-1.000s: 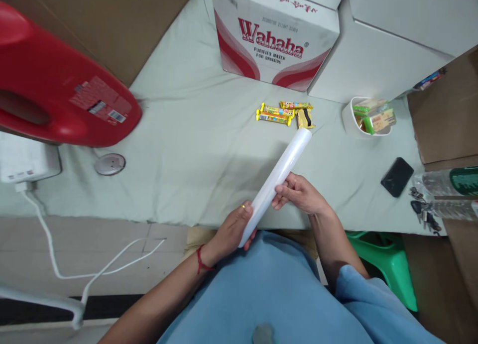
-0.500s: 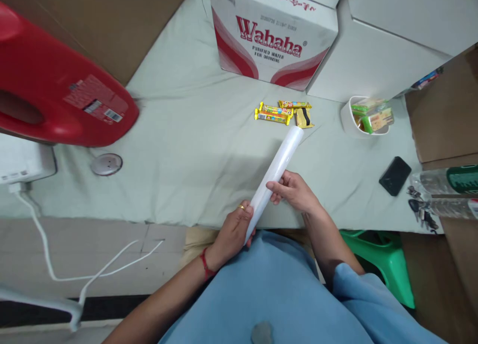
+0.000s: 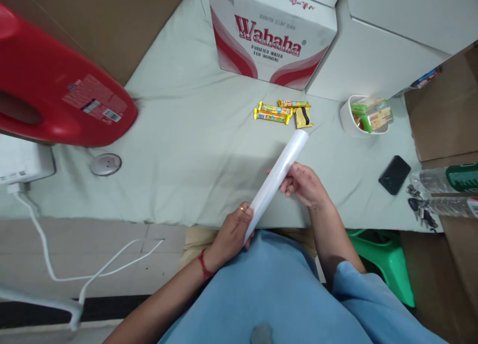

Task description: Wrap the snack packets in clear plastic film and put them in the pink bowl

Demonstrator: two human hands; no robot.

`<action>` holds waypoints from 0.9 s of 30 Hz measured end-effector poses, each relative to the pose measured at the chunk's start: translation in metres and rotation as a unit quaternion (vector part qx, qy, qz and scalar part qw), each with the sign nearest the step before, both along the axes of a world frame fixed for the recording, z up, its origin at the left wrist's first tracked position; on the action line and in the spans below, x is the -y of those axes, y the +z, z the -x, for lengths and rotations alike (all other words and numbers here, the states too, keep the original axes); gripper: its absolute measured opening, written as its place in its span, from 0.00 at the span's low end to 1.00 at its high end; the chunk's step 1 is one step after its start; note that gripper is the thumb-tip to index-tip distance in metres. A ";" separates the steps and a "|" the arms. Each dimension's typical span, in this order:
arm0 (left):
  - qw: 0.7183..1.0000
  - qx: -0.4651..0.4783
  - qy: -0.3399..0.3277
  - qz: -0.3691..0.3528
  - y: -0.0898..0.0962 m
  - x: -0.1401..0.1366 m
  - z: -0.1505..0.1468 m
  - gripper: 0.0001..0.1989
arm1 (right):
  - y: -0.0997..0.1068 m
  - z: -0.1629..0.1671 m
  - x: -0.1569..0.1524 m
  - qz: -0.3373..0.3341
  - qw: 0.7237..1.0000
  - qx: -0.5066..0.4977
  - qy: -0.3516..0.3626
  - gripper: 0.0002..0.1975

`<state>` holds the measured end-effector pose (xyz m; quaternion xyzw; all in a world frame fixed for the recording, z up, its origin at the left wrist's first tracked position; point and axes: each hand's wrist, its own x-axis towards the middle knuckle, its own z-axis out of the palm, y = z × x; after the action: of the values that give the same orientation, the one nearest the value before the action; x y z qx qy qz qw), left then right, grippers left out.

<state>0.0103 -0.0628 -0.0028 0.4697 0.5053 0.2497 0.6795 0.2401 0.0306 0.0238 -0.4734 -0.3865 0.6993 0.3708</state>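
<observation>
**White roll (image 3: 275, 178) Was Held Aslant Over the Surface's Near Edge**

The left hand (image 3: 232, 229) was wrapped around the roll's lower end, close to the blue shirt (image 3: 257, 279). The right hand (image 3: 304, 184) touched the roll farther up, fingers partly curled, one fingertip showing past the opposite side; whether it gripped could not be told. The roll's upper end pointed toward yellow-wrapped bars (image 3: 272, 116) on the cloth-covered surface (image 3: 179, 155). Beyond them stood a Wahaha box (image 3: 269, 50); a white tub (image 3: 347, 122) sat to the right.
</observation>
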 end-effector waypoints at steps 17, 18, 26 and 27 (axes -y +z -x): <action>0.997 -0.067 -0.032 -0.033 -0.007 0.009 0.012 0.26 | -0.006 -0.022 0.001 0.016 0.999 0.003 0.039 0.30; 0.997 -0.062 -0.031 -0.032 -0.007 0.009 0.012 0.26 | -0.006 -0.022 0.002 0.017 0.999 -0.007 0.040 0.29; 0.998 -0.054 -0.019 -0.030 -0.005 0.011 0.007 0.28 | 0.002 -0.017 -0.005 -0.007 0.998 -0.020 -0.056 0.30; 0.999 -0.035 -0.017 -0.009 -0.005 0.012 0.008 0.29 | 0.004 -0.016 -0.006 -0.013 0.998 -0.016 -0.061 0.29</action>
<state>0.0022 -0.0745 -0.0081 0.4927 0.5186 0.2260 0.6613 0.2564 0.0363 0.0275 -0.4796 -0.3599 0.6783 0.4248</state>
